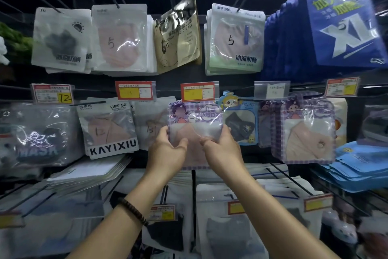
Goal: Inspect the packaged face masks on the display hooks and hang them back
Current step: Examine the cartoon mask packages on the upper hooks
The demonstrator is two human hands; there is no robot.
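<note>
Mask packet [196, 118] between both hands [168, 153] [222, 151]

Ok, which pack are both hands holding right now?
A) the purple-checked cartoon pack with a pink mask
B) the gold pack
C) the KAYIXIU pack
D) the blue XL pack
A: the left hand and the right hand each grip a side of the purple-checked cartoon pack.
</note>
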